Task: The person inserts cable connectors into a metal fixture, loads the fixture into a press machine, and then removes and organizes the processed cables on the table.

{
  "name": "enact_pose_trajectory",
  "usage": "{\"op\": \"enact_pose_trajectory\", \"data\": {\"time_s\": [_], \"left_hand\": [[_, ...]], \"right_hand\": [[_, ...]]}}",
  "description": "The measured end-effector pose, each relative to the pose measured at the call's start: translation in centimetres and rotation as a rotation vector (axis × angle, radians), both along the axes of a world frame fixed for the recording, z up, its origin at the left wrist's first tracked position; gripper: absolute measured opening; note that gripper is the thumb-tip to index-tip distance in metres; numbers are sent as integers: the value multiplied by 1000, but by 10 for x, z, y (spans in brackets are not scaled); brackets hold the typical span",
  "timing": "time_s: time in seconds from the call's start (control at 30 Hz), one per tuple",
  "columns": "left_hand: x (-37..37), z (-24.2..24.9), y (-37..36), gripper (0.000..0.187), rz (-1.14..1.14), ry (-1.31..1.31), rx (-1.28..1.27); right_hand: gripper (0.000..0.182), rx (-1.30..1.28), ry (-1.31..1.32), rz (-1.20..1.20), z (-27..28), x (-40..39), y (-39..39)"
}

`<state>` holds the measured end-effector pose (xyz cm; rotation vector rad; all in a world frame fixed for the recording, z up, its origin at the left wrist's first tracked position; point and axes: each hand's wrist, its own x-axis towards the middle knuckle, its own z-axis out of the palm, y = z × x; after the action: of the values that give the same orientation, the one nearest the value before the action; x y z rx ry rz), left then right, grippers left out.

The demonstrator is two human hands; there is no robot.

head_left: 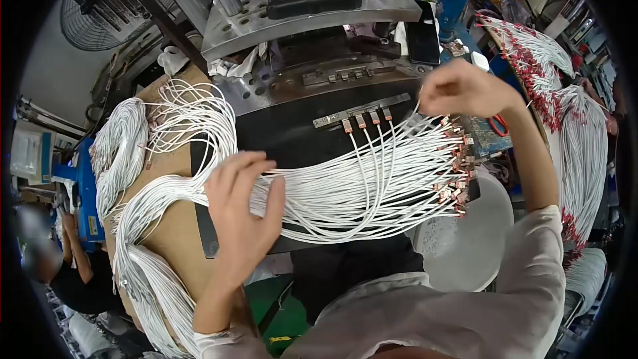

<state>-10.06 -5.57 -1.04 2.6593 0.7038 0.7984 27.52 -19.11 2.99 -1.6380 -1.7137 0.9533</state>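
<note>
Nearest the camera, pale sleeves [465, 306] are seen at the lower edge, and a white stool [475, 239] is set just right of the black mat [286, 133], under its right end. The left hand [242, 216] is laid open and flat, fingers spread, on a bundle of white wires [345, 196] that is stretched across the mat; the wires are pressed down under the palm near the mat's front edge. To the left, the bundle is looped over a brown board [169, 226] and is draped past its left edge, where more white loops [119, 153] are hung. At the right end of the bundle, copper terminals [458, 166] are fanned out along the mat's right edge, some overhanging it. The right hand [465, 90] is held higher and further back, closed in a pinch on a single wire [415, 110] near the fixture. Four terminals are seated in a row at a grey fixture bar [362, 114], their wires trailing toward the bundle. Bare mat is left between bar and bundle, and left of the bar. Red scissors [498, 125] are lain just beyond the right wrist. Behind, a press [299, 13] is raised over the mat. At far right, red-tipped wires [531, 60] are hung well apart from the hands.
</note>
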Motion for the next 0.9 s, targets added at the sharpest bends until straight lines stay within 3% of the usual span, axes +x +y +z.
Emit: {"op": "enact_pose_trajectory", "data": {"time_s": [0.03,0.07,0.1,0.17,0.2,0.23,0.3,0.33,0.43,0.5,0.57,0.6,0.67,0.7,0.73,0.77,0.8,0.87,0.9], "left_hand": [[9,-2,-3,26,-93,-20,-1],[26,-7,-15,27,-183,-38,-9],[45,-11,-29,27,-271,-59,-13],[89,-20,-48,36,-327,-73,9],[99,-26,-55,40,-312,-6,15],[108,-31,-59,45,-299,60,24],[114,-34,-63,52,-291,120,39],[112,-36,-65,54,-296,118,43],[113,-35,-66,52,-276,149,12],[116,-28,-63,51,-242,211,-14],[115,-19,-60,39,-238,96,-43],[118,-20,-53,36,-251,84,-66],[137,-26,-25,28,-250,-31,-38],[154,-34,4,24,-262,-84,65],[169,-37,31,24,-290,-134,85],[181,-37,52,25,-262,-142,109],[191,-41,72,26,-217,-75,124],[194,-39,84,27,-144,35,108],[193,-38,85,28,-105,83,83]], "right_hand": [[25,-201,220,68,1,25,-19],[34,-201,125,32,-2,32,-22],[37,-194,-119,-146,2,15,-11],[43,278,-553,-105,-46,5,7],[40,245,-788,-30,-56,-7,13],[30,304,-753,7,-70,-12,18],[21,123,-633,-69,-61,-24,16],[18,149,-581,-120,-62,-27,13],[29,-21,-193,-130,-54,-41,28],[33,-132,-85,-68,-50,-36,50],[31,-118,-11,-139,-37,-29,65],[31,-19,99,-164,-44,-18,76],[30,216,-51,-350,-53,-8,107],[29,281,-316,-484,-48,-7,122],[29,248,88,-439,-53,10,143],[28,210,-103,-514,-62,30,161],[27,545,-286,-341,-85,65,181],[26,921,-652,-219,-96,83,189],[27,923,-749,-233,-98,89,194]]}}
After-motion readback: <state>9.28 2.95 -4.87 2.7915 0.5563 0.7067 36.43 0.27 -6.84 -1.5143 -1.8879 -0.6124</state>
